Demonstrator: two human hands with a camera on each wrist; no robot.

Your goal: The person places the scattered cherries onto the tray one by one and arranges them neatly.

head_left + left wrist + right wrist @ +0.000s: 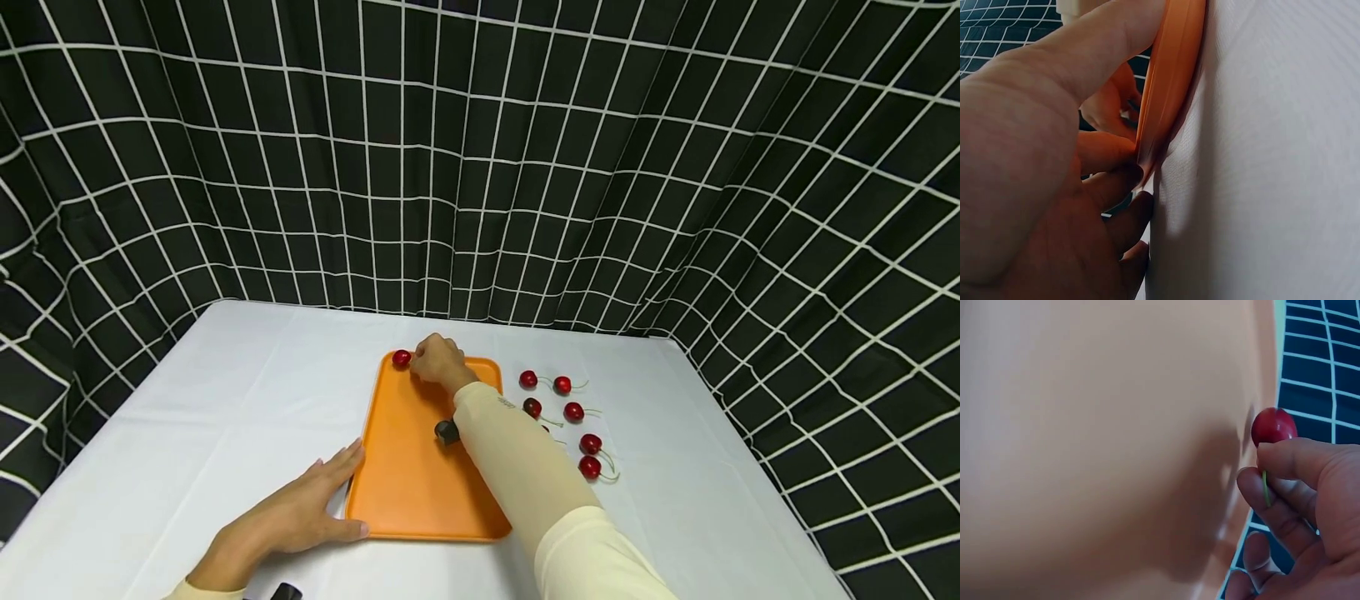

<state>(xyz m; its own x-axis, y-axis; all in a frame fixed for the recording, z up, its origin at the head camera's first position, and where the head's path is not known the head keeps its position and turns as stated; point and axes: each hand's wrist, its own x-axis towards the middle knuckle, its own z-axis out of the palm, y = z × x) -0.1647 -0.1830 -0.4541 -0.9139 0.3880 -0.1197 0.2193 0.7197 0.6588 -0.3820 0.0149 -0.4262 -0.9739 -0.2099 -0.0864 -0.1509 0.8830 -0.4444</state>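
An orange tray (397,500) lies on the white table. At its far left corner is a red cherry (401,359), just left of my right hand (441,363). The right wrist view shows this cherry (1274,425) close up, its green stem (1266,487) between the thumb and fingers of my right hand (1310,500), which pinch it. My left hand (300,508) rests against the tray's near left corner, fingers stretched along the left side and thumb at the near edge. In the left wrist view, the fingers of my left hand (1041,169) touch the tray's rim (1169,75).
Several red cherries with stems (573,412) lie on the white table (247,392) to the right of the tray, one partly hidden by my right sleeve (517,475). A black curtain with a white grid (420,167) stands behind the table and at both sides.
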